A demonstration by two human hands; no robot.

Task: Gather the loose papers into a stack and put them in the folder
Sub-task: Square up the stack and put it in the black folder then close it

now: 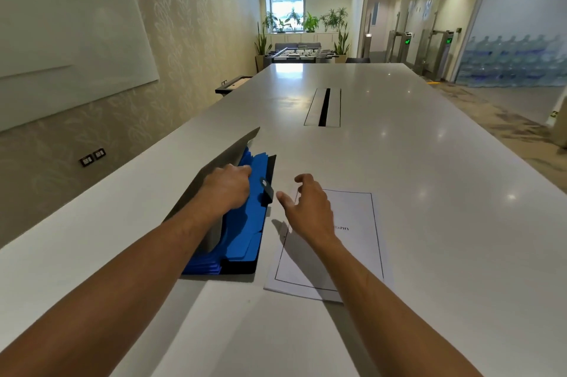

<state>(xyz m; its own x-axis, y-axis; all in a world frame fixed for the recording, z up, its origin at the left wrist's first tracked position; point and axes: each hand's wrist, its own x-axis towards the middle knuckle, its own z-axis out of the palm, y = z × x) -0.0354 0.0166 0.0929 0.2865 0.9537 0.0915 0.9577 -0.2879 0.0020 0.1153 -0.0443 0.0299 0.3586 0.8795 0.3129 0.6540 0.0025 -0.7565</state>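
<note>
While unheld, papers (352, 241) beneath right hand (306, 211).

The surface (429, 168) was long, white and glossy, with a cable slot (325, 107) set into its middle, well beyond the fingers (302, 178). An open folder (245, 223) with blue dividers lay on it, just left of those fingers. A stack of papers (352, 254) lay flat beneath them, just beside the folder.
</note>
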